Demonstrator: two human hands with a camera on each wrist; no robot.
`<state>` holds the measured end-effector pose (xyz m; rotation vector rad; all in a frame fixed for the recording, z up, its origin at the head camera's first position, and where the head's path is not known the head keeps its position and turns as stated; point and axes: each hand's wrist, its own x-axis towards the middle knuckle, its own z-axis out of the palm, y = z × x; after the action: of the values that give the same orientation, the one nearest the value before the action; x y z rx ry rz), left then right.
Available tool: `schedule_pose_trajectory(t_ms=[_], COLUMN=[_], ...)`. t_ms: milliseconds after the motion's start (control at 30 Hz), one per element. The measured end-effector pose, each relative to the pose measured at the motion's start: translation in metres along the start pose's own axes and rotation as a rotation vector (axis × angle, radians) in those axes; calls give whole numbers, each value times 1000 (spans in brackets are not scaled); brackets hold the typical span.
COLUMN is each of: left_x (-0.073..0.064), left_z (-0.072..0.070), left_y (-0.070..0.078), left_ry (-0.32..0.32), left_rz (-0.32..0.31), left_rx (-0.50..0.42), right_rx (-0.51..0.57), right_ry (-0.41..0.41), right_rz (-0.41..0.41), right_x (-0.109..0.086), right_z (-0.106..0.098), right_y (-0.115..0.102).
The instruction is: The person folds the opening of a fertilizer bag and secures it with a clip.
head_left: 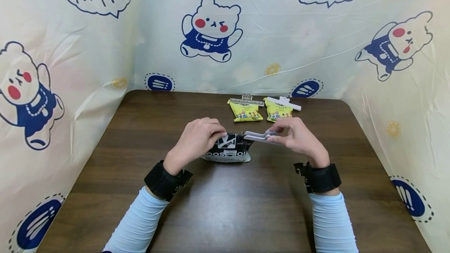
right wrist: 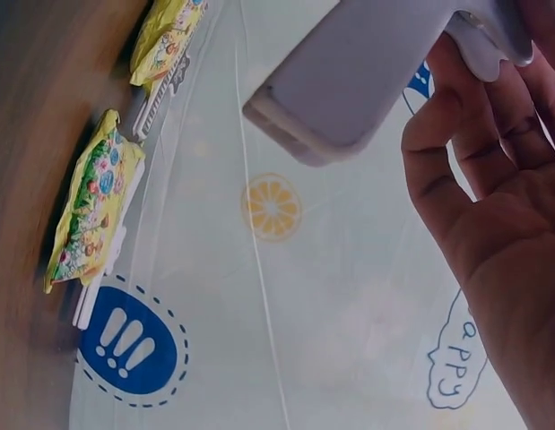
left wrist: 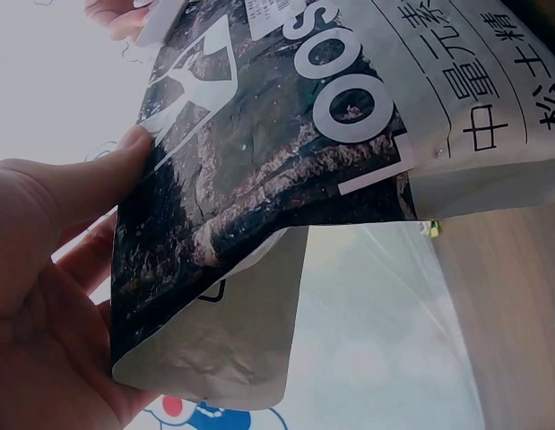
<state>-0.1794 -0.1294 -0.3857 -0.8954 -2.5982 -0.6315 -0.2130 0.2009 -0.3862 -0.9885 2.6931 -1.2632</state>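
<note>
A black and silver pouch (head_left: pixel 230 153) stands on the table in front of me, printed with large white letters. My left hand (head_left: pixel 198 138) pinches its top edge at the left corner, thumb on the printed face in the left wrist view. My right hand (head_left: pixel 299 138) holds a white bag clip (head_left: pixel 258 136) between thumb and fingers, its far end right at the pouch's top right corner. In the right wrist view the clip's broad flat bar (right wrist: pixel 349 81) shows large, its two halves lying close together at the end.
Behind the pouch lie two small yellow packets (head_left: pixel 246 114), (head_left: pixel 275 111). A striped clip (head_left: pixel 246 102) spans the top of the left packet, and a white clip (head_left: pixel 290 104) that of the right one. A printed cloth curtain (head_left: pixel 281 42) encloses the brown table (head_left: pixel 225 206).
</note>
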Motion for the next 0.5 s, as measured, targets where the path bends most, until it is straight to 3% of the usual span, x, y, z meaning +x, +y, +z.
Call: schedule_pose_trajectory(t_ms=[500], left_x=[0], left_z=[0], left_y=[0], left_ry=[-1], left_rz=[0], left_rx=[1], right_rx=[-17], right_ry=[-40], right_rz=[31], right_x=[3], right_z=[4], right_y=[-1])
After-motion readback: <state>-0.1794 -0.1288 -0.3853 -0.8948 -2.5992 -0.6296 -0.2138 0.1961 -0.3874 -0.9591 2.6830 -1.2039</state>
